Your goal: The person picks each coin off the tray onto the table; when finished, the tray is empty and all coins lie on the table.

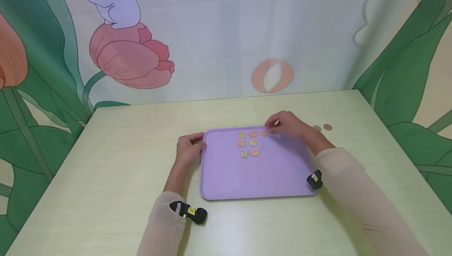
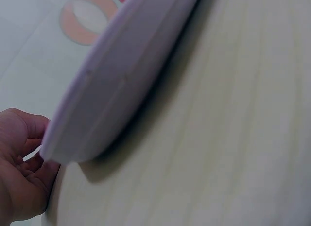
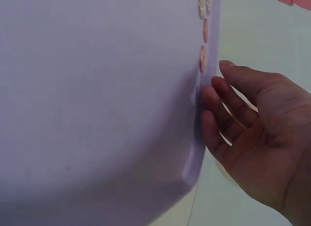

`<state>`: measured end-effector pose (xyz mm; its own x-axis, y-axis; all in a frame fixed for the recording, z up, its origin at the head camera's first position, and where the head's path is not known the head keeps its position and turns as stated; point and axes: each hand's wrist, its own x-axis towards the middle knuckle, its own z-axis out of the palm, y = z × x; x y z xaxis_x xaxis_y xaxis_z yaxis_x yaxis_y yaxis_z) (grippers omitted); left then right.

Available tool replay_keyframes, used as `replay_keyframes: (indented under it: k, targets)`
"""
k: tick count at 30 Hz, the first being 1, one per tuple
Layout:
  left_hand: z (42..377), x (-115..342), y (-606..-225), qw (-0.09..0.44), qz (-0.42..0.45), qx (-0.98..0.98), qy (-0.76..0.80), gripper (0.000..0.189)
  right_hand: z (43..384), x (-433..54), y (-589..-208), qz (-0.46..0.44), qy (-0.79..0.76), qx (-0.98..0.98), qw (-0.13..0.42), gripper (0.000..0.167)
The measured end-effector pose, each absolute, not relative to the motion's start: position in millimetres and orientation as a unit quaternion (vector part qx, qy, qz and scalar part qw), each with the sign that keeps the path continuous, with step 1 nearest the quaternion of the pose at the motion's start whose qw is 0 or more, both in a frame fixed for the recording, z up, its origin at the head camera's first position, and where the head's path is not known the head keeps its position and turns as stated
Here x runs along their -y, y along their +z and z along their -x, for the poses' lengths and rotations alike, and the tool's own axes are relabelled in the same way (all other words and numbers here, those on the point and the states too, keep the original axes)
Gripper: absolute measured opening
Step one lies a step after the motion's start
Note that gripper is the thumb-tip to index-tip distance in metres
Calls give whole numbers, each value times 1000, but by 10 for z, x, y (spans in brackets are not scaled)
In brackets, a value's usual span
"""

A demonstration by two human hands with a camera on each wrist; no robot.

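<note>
Coins (image 1: 248, 143) lie in a small cluster on the far half of the purple tray (image 1: 257, 177), three along its far edge and four more in two short rows just behind them toward the person. The right hand (image 1: 287, 124) hovers at the tray's far right corner, so the nearest copper coin (image 1: 263, 133) sits just to the left of its fingertips, almost touching them. From the right wrist view the fingers (image 3: 228, 107) are loosely spread and slightly bent, held against the tray's rim with the palm open; they pinch nothing that can be seen. This hand is plainly the nearer one to the coins.

Across the tray, the left hand (image 1: 190, 147) is at the far part of the left edge, fingers curled round the rim (image 2: 73, 138) as if steadying it; the left wrist view shows the thumb and fingers folded at that edge.

Two further coins (image 1: 323, 127), one silver and one copper, rest on the desk (image 1: 106, 161) beyond the right hand, near the far right corner, well apart from the tray's cluster. Both forearms reach forward from the near edge, sleeves (image 1: 353, 185) covering them.
</note>
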<state>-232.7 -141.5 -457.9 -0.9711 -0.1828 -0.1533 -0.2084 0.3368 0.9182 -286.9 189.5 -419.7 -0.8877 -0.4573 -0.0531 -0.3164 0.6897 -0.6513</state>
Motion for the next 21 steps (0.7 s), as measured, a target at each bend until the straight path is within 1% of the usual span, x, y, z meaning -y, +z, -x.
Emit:
replay_keyframes:
  k: [5, 11, 17, 21]
  targets:
    - [2327, 1414, -4575, 12, 118, -820, 559, 40, 2853, -1839, -4277, 221, -320, -916, 95, 22]
    - [2316, 1403, -4562, 12, 119, -818, 562, 40, 2828, -1815, -4330, 227, -293, -925, 79, 26]
    - [2319, 1394, -4572, 11, 124, -820, 558, 40, 2825, -1790, -4374, 223, -270, -934, 73, 19]
    - [2323, 1386, -4569, 13, 127, -821, 556, 40, 2828, -1780, -4386, 206, -260, -939, 88, 17]
